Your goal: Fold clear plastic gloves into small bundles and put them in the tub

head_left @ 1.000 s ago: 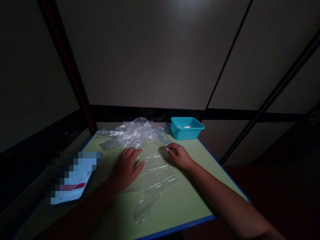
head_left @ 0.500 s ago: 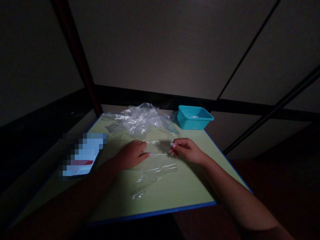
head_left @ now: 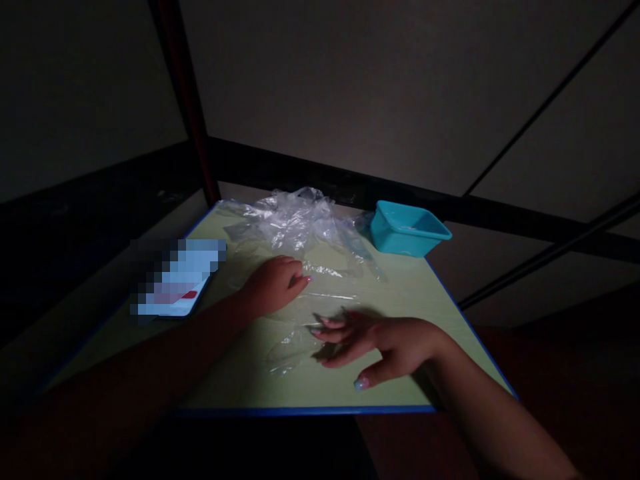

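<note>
Clear, creased plastic film (head_left: 320, 303) lies between the hands (head_left: 275, 283) (head_left: 383, 341).

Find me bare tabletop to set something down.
Bare-looking patches: right, between the teal bin, the right hand and the blue edge; front, between the left forearm and near edge. Crowded: back, heaped plastic; left, phone; middle, clear plastic and left hand.

I am counting one left hand (head_left: 275, 283), one right hand (head_left: 387, 338), one tabletop (head_left: 415, 293), one turquoise tub (head_left: 400, 239), one lit-screen device (head_left: 186, 277), one clear plastic heap (head_left: 297, 223) and at least one flat plastic film (head_left: 287, 353).
</note>
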Demonstrator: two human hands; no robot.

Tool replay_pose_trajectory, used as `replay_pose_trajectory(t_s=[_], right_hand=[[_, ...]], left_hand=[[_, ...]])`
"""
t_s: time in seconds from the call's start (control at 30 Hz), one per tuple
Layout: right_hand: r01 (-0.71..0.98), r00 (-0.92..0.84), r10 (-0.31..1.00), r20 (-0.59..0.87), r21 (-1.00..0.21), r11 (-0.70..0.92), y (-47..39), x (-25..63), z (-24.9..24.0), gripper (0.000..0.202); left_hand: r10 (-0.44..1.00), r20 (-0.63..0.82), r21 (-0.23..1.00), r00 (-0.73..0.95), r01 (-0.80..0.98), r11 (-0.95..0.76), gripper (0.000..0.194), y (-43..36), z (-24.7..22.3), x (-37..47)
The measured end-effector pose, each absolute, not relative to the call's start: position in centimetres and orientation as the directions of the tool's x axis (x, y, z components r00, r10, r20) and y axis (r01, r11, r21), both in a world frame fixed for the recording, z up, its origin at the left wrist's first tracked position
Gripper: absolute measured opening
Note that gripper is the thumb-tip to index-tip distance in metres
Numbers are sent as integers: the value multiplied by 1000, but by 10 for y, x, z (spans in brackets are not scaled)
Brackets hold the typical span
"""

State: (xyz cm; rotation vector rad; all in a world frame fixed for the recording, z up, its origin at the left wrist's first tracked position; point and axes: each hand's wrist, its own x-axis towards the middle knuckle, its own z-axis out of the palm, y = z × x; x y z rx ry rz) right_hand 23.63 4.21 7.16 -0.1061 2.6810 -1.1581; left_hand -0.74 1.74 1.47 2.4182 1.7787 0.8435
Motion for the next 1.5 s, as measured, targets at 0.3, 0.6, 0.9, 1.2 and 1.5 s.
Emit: replay_pose_trajectory(t_s=[0.3,0.6,0.9,1.2,1.5], right_hand=[[93,-957,-113,-269,-649,755,47,245,68,62],[141,-955,-66,-290,-636,759,46,244,66,69],[209,-950,11,-312,-607,767,48,245,69,56],[209,-968,73,-241,-611,764,51,250,68,55],[96,-992,6,-130,-701,707,48,239,62,53]], left_hand=[[911,374,460,173,818,-344,30,19,11,-6],[907,377,462,189,810,-361,30,18,13,-5],[914,355,476,195,804,-357,31,18,13,-4],[921,337,495,195,795,-350,30,17,12,-4],[906,358,463,227,799,-383,32,18,10,-5]])
